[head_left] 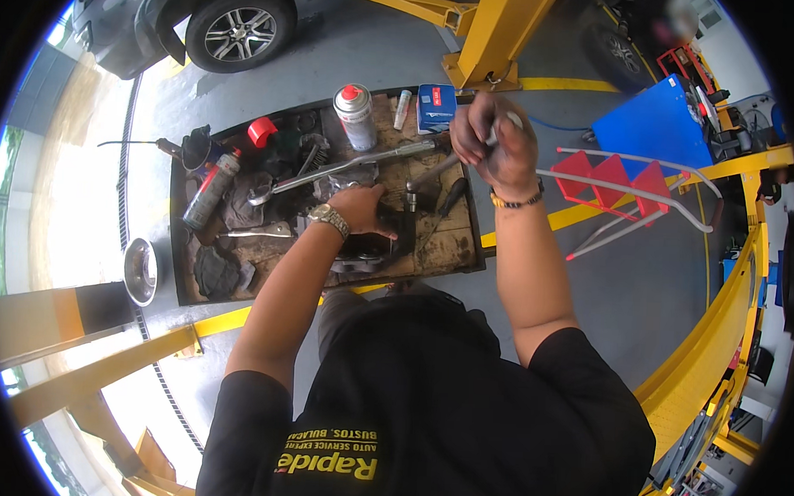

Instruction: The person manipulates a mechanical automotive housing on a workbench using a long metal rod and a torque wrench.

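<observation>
My right hand [497,142] is closed in a fist round the handle of a socket wrench [432,171], raised over the right end of a worn workbench tray [454,241]. The wrench's head and socket point down beside a dark metal part [366,247]. My left hand [360,212] grips that part, thumb and forefinger apart; its other fingers are hidden. Beyond my hands lies a long ratchet wrench [352,166]. Close by are a spray can with a red cap [355,120], a small tube [402,110] and a blue box [435,108].
Leftward on the tray are another spray can [212,191], a red cap [261,131], a silver tool [259,231] and dark rags [214,272]. A round metal bowl [141,271] stands left. A yellow lift post [501,33] rises ahead; a red step stool [609,181] stands right.
</observation>
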Tool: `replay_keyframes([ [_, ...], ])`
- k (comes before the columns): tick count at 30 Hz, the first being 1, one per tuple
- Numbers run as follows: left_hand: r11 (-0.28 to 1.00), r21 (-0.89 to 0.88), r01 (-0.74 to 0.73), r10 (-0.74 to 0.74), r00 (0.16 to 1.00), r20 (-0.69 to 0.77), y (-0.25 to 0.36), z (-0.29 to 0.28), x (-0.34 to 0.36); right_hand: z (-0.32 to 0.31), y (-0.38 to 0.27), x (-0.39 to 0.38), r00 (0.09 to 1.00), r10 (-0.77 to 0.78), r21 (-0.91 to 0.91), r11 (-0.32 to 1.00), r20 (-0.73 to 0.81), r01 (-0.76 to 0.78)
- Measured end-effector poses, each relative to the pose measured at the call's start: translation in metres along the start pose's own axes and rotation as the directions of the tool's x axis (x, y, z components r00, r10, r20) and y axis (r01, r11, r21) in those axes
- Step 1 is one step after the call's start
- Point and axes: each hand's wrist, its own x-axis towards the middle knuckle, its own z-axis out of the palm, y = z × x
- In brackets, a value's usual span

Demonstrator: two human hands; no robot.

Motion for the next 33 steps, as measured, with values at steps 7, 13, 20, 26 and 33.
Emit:
replay_keyframes([
  [7,0.992,-0.094,-0.085,0.097,0.987,0.131,0.005,-0.011,0.021,0.033,-0.005,-0.022,0.993,0.04,-0.065,0.997,-0.109,-0.048],
  [13,0.94,-0.207,-0.272,0.257,0.962,-0.097,-0.04,0.045,0.042,0.093,0.012,0.003,0.998,0.025,-0.487,0.874,0.053,0.004],
  [20,0.85,-0.496,-0.177,0.123,0.982,-0.14,-0.035,0.036,0.012,0.148,0.066,0.018,0.985,-0.165,-0.829,0.544,0.046,0.129],
  [26,0.695,-0.712,-0.103,-0.06,0.978,-0.2,-0.039,0.037,-0.001,0.189,0.111,0.033,0.992,-0.124,-0.928,0.373,-0.018,0.03],
  [33,0.376,-0.915,-0.144,-0.227,0.943,-0.242,-0.006,0.03,0.024,0.124,0.104,0.018,0.96,0.28,-0.857,0.5,0.025,-0.123],
])
